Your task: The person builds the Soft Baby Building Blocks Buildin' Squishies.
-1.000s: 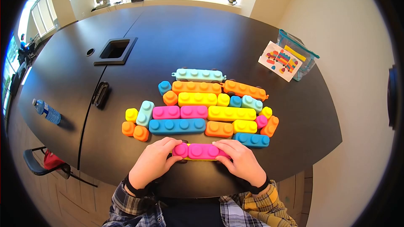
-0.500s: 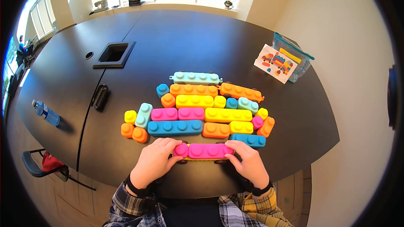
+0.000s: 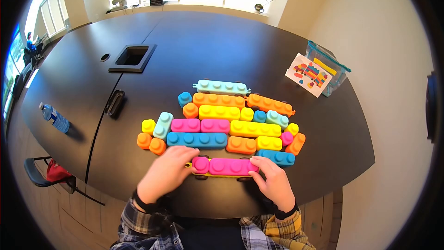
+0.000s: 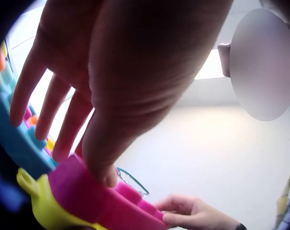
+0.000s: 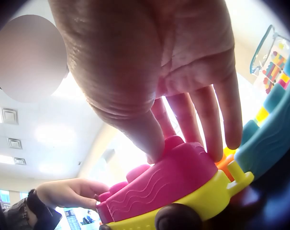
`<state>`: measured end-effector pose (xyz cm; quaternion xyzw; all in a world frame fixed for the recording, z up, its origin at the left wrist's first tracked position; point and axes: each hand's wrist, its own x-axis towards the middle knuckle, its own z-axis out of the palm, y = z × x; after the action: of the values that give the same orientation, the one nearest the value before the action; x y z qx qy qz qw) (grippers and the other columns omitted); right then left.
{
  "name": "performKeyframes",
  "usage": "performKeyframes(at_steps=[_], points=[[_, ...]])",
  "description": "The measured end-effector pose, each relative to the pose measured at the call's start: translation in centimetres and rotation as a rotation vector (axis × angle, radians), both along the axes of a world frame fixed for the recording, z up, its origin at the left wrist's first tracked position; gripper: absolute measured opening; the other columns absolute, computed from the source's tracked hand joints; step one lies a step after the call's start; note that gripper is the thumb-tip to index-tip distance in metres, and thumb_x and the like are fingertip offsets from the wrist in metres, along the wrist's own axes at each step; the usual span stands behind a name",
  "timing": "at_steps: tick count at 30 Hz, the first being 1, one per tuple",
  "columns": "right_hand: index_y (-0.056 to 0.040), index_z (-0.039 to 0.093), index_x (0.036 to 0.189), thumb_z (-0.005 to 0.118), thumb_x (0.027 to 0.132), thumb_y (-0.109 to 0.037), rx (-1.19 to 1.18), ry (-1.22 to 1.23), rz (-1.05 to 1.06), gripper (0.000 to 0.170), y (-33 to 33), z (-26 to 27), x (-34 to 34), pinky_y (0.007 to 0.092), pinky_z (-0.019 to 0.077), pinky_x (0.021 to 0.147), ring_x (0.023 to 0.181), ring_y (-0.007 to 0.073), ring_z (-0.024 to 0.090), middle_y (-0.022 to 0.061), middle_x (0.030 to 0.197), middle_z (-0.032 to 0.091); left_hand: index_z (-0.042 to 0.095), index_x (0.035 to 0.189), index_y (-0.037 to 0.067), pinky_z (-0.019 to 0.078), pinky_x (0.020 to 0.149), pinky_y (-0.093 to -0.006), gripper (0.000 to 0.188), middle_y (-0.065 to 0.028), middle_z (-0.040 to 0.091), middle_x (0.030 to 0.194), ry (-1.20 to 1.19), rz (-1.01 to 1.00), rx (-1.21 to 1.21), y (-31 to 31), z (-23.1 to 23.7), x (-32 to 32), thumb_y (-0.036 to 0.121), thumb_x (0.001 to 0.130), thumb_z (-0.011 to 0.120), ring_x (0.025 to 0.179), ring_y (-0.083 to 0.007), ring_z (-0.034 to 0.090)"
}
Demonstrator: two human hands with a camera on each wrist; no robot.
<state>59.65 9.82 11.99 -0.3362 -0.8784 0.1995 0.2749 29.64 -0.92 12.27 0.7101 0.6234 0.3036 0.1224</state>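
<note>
Near the table's front edge, a small round pink block (image 3: 200,165) and a longer pink block (image 3: 230,167) lie in a row on a yellow wheeled base (image 3: 188,165). My left hand (image 3: 162,173) is at the left end, fingers raised. In the left wrist view, those fingers spread straight while the thumb (image 4: 106,175) touches the pink block (image 4: 78,189). My right hand (image 3: 276,180) pinches the longer block's right end; the right wrist view shows the thumb on one side of the pink block (image 5: 169,179) and fingertips on the other, above the yellow base (image 5: 209,194).
Colored blocks lie in rows behind the base, including a long blue block (image 3: 196,140). Farther back are turquoise (image 3: 222,87) and orange (image 3: 270,105) wheeled bases. A picture card (image 3: 309,74) leans on a clear bag (image 3: 340,70). A water bottle (image 3: 54,118) stands at left.
My right hand has slid right to the longer pink block's end. My left fingers have lifted off the small block and straightened, showing the base's yellow left end. The head view has shifted slightly.
</note>
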Motion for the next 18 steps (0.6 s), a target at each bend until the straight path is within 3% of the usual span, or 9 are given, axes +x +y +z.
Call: performKeyframes(at_steps=[2, 3, 5, 9, 11, 15, 18], points=[[-0.0023, 0.070, 0.120, 0.076, 0.093, -0.012, -0.021, -0.004, 0.006, 0.029, 0.0, 0.2, 0.0, 0.0412, 0.0596, 0.091, 0.107, 0.0363, 0.072, 0.0154, 0.120, 0.073, 0.068, 0.130, 0.003, 0.0518, 0.104, -0.0435, 0.042, -0.0169, 0.072, 0.122, -0.013, 0.154, 0.047, -0.2, 0.9, -2.6, 0.000, 0.088, 0.073, 0.117, -0.0367, 0.065], [-0.0023, 0.070, 0.120, 0.076, 0.093, -0.012, -0.021, -0.003, 0.005, 0.029, 0.1, 0.2, 0.0, 0.0412, 0.0596, 0.091, 0.107, 0.0363, 0.072, 0.0154, 0.120, 0.073, 0.068, 0.128, 0.002, 0.0518, 0.103, -0.0437, 0.041, -0.0185, 0.071, 0.122, 0.026, 0.303, 0.024, -0.4, 2.4, -3.6, -0.002, 0.088, 0.071, 0.117, -0.0379, 0.065], [-0.0024, 0.070, 0.120, 0.076, 0.093, -0.012, -0.013, 0.010, 0.018, 0.029, 0.1, -0.1, 0.1, 0.0411, 0.0596, 0.091, 0.107, 0.0355, 0.072, 0.0149, 0.120, 0.073, 0.068, 0.127, 0.001, 0.0518, 0.102, -0.0444, 0.041, -0.0191, 0.071, 0.120, 0.132, 0.400, 0.153, 0.3, 1.6, -7.9, -0.003, 0.086, 0.071, 0.115, -0.0395, 0.065], [-0.0027, 0.070, 0.120, 0.076, 0.093, -0.013, -0.004, 0.012, 0.021, 0.029, 0.1, -0.3, 0.0, 0.0409, 0.0596, 0.090, 0.106, 0.0347, 0.072, 0.0140, 0.120, 0.073, 0.068, 0.124, 0.000, 0.0524, 0.098, -0.0446, 0.040, -0.0182, 0.070, 0.114, 0.240, 0.373, 0.014, 1.6, -1.2, -12.8, 0.004, 0.084, 0.076, 0.110, -0.0395, 0.065], [-0.0032, 0.071, 0.121, 0.076, 0.094, -0.014, -0.027, 0.015, 0.029, 0.029, 0.2, -0.2, -0.1, 0.0406, 0.0596, 0.089, 0.106, 0.0340, 0.072, 0.0128, 0.120, 0.073, 0.068, 0.116, -0.001, 0.0540, 0.094, -0.0435, 0.035, -0.0173, 0.069, 0.109, 0.091, 0.413, -0.200, 2.4, -1.7, -13.3, 0.007, 0.084, 0.078, 0.106, -0.0384, 0.066], [-0.0038, 0.071, 0.121, 0.076, 0.094, -0.014, -0.032, 0.022, 0.029, 0.029, 0.1, 0.0, -0.1, 0.0401, 0.0596, 0.088, 0.105, 0.0334, 0.072, 0.0120, 0.119, 0.073, 0.067, 0.109, -0.002, 0.0557, 0.090, -0.0422, 0.028, -0.0165, 0.068, 0.105, 0.090, 0.400, -0.190, 2.5, -1.9, -13.8, 0.005, 0.084, 0.077, 0.104, -0.0365, 0.068], [-0.0011, 0.071, 0.120, 0.079, 0.092, -0.010, -0.076, 0.020, 0.027, 0.031, 0.1, 0.2, -0.3, 0.0398, 0.0590, 0.092, 0.106, 0.0355, 0.073, 0.0155, 0.120, 0.074, 0.065, 0.110, -0.002, 0.0564, 0.085, -0.0421, 0.028, -0.0174, 0.069, 0.113, 0.260, 0.391, 0.019, 2.2, -1.8, -13.8, 0.004, 0.085, 0.077, 0.104, -0.0353, 0.068]])
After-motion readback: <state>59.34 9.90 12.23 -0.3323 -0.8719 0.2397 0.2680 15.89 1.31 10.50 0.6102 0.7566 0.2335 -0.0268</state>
